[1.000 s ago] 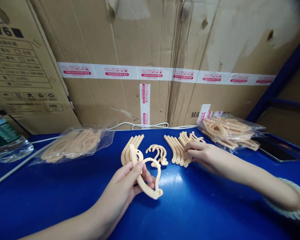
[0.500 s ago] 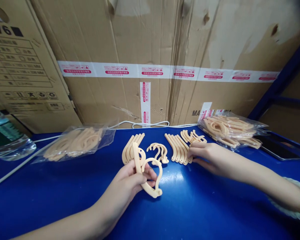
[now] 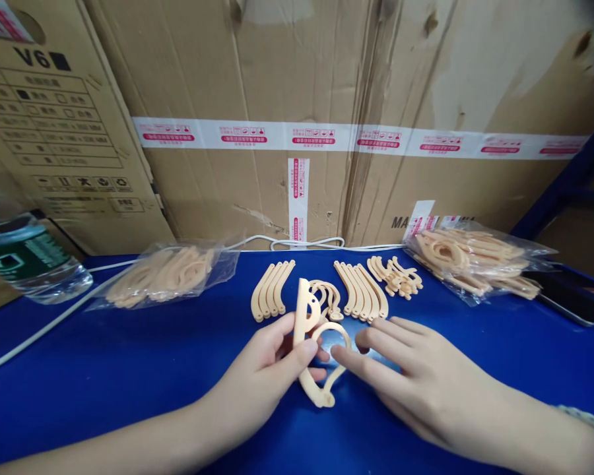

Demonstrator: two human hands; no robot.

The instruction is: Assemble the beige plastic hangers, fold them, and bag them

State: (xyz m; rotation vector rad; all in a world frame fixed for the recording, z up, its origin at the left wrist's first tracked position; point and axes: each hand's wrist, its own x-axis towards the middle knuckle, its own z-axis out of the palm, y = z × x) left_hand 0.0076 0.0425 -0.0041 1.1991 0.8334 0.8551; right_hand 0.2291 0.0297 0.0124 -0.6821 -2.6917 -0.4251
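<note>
Fingertips (image 3: 338,357) of right hand (image 3: 416,382) moved from strips (image 3: 363,300) to plastic piece (image 3: 303,309).

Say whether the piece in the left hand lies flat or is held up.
Held up: the left hand grips the piece on edge; the rows behind lie flat.

Boxes (image 3: 277,79) stand behind the table (image 3: 129,369). Left to right on it lie a bottle (image 3: 30,257), left bag (image 3: 168,274), left row of curved parts (image 3: 272,297), right row (image 3: 363,297), right bag (image 3: 470,257). Before the rows the left hand (image 3: 267,373) holds a loose part (image 3: 307,330), the right hand (image 3: 416,376) beside it.
</note>
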